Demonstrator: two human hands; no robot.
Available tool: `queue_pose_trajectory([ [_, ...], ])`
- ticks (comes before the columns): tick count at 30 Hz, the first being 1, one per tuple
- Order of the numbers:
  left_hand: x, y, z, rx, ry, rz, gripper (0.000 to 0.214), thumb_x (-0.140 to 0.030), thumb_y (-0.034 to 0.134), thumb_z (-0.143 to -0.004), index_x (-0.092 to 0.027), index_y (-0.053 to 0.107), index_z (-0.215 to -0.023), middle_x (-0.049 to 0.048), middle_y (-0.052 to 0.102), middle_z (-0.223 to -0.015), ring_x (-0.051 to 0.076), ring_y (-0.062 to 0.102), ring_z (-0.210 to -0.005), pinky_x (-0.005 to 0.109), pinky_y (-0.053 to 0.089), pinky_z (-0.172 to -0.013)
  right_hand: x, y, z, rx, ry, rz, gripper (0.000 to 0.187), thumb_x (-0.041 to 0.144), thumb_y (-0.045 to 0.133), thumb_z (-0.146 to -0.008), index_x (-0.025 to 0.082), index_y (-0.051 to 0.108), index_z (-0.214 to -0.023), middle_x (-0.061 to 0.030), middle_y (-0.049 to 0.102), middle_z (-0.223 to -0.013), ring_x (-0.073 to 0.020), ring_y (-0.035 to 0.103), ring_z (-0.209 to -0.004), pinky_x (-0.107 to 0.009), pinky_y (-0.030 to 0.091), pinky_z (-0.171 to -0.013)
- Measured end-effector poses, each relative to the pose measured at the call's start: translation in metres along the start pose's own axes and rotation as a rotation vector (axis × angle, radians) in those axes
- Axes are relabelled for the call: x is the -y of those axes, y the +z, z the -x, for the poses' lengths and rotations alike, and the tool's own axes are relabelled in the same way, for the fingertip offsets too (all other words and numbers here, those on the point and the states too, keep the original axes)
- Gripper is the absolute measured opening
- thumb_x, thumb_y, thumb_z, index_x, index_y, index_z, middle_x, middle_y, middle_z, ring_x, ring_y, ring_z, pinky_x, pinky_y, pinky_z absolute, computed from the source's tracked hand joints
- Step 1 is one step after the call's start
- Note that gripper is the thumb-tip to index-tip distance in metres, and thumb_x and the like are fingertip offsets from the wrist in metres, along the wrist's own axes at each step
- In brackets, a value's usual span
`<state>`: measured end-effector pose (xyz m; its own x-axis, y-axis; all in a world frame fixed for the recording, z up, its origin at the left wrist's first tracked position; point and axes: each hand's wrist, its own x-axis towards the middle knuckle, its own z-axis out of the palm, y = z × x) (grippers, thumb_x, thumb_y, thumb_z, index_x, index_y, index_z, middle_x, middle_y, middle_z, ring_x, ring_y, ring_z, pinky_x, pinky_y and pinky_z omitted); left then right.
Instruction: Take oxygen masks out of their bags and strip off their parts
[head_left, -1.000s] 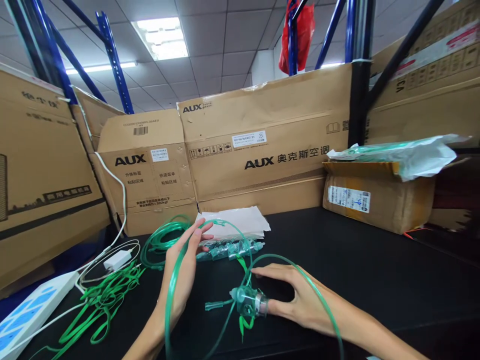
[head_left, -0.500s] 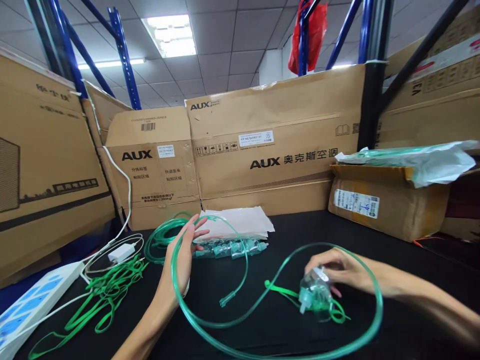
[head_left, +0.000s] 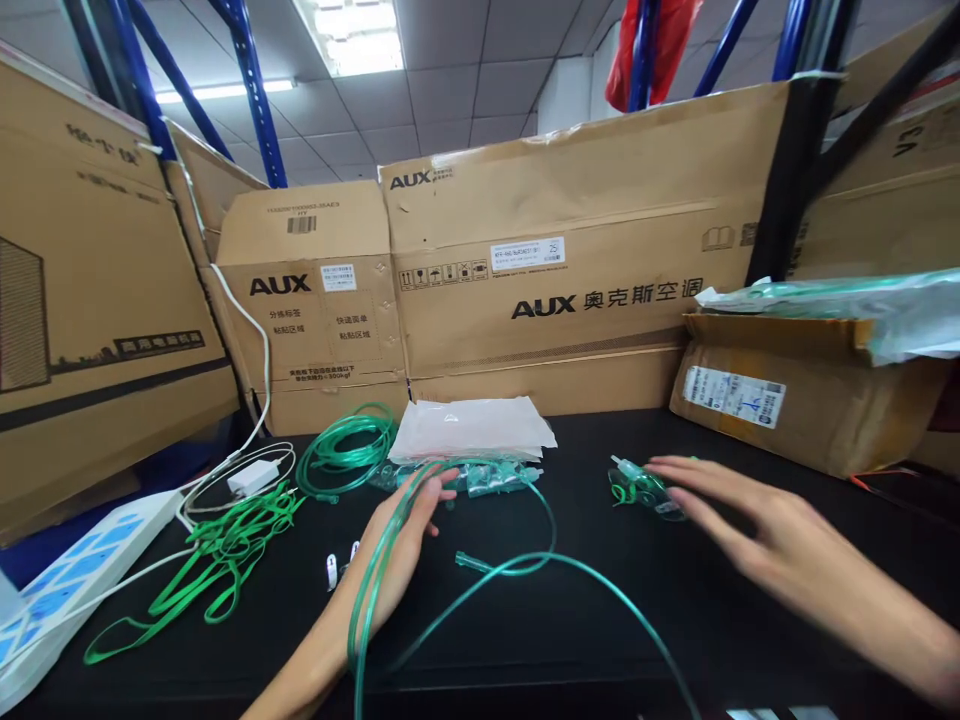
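My left hand (head_left: 401, 545) holds a length of clear green oxygen tubing (head_left: 604, 572), looped over the thumb and running down along the wrist. One connector end (head_left: 471, 562) of the tubing lies on the black table to the right of that hand. On the right, an oxygen mask (head_left: 637, 487) of clear plastic with a green strap rests on the table. My right hand (head_left: 757, 525) is beside it, palm down and fingers stretched out; the fingertips are at the mask's edge, and I cannot tell if they touch it.
A coil of green tubing (head_left: 349, 450) lies back left beside white paper packets (head_left: 472, 428) and several bagged masks (head_left: 495, 478). Left are green straps (head_left: 232, 545), a white adapter (head_left: 253, 478) and a power strip (head_left: 82, 590). Cardboard boxes (head_left: 600, 260) wall the back; a small carton (head_left: 780, 400) stands right.
My right hand has set the mask down farther back on the table and let go of it. The big tubing loop has dropped lower, and my left hand has shifted right in view.
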<state>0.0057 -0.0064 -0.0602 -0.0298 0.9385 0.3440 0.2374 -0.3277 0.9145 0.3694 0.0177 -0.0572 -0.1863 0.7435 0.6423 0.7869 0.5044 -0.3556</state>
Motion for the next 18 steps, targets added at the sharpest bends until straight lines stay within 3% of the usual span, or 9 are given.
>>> queue_pose_trajectory([
  [3, 0.018, -0.011, 0.003, 0.120, 0.060, -0.250, 0.049, -0.048, 0.058, -0.100, -0.031, 0.058, -0.146, 0.0055, 0.069, -0.140, 0.030, 0.065, -0.127, 0.042, 0.052, -0.104, 0.039, 0.028, 0.020, 0.214, -0.062, -0.062, 0.042, 0.052, 0.057, -0.099, 0.028, 0.076, -0.126, -0.0091, 0.073, -0.133, -0.0347, 0.069, -0.124, -0.055, 0.052, -0.110],
  [5, 0.024, -0.017, 0.005, 0.205, 0.093, -0.402, 0.047, -0.046, 0.057, -0.101, -0.034, 0.059, -0.146, 0.0038, 0.071, -0.137, 0.030, 0.063, -0.129, 0.045, 0.048, -0.110, 0.058, 0.047, 0.033, 0.267, -0.126, -0.070, 0.042, 0.051, 0.057, -0.099, 0.030, 0.072, -0.133, -0.0091, 0.067, -0.142, -0.0342, 0.067, -0.126, -0.053, 0.056, -0.107],
  [8, 0.022, -0.021, 0.008, 0.306, 0.153, -0.592, 0.044, -0.041, 0.054, -0.102, -0.034, 0.060, -0.145, 0.0035, 0.072, -0.133, 0.029, 0.064, -0.128, 0.047, 0.048, -0.110, 0.070, 0.066, 0.044, 0.239, -0.196, -0.060, 0.037, 0.039, 0.055, -0.102, 0.029, 0.070, -0.134, -0.0088, 0.065, -0.145, -0.0320, 0.064, -0.131, -0.051, 0.055, -0.108],
  [11, 0.014, -0.022, 0.010, 0.389, 0.258, -0.689, 0.048, -0.025, 0.044, -0.103, -0.034, 0.057, -0.148, 0.0027, 0.070, -0.138, 0.025, 0.064, -0.127, 0.043, 0.050, -0.109, 0.069, 0.073, 0.046, 0.224, -0.209, -0.076, 0.031, 0.029, 0.053, -0.103, 0.027, 0.075, -0.125, -0.0078, 0.069, -0.139, -0.0297, 0.066, -0.128, -0.048, 0.055, -0.109],
  [14, 0.008, -0.020, 0.012, 0.404, 0.315, -0.729, 0.055, -0.014, 0.043, -0.098, -0.035, 0.058, -0.147, 0.0012, 0.068, -0.141, 0.024, 0.063, -0.129, 0.040, 0.052, -0.108, 0.068, 0.074, 0.043, 0.211, -0.149, -0.114, 0.031, 0.030, 0.052, -0.104, 0.025, 0.075, -0.125, -0.0088, 0.072, -0.133, -0.0291, 0.070, -0.121, -0.047, 0.058, -0.106],
  [18, 0.006, -0.018, 0.012, 0.391, 0.246, -0.778, 0.045, -0.026, 0.047, -0.102, -0.032, 0.063, -0.144, 0.0027, 0.067, -0.143, 0.032, 0.055, -0.139, 0.052, 0.044, -0.116, 0.083, 0.066, 0.036, 0.201, -0.070, -0.129, 0.037, 0.039, 0.051, -0.105, 0.025, 0.069, -0.135, -0.0085, 0.075, -0.129, -0.0302, 0.070, -0.122, -0.048, 0.058, -0.105],
])
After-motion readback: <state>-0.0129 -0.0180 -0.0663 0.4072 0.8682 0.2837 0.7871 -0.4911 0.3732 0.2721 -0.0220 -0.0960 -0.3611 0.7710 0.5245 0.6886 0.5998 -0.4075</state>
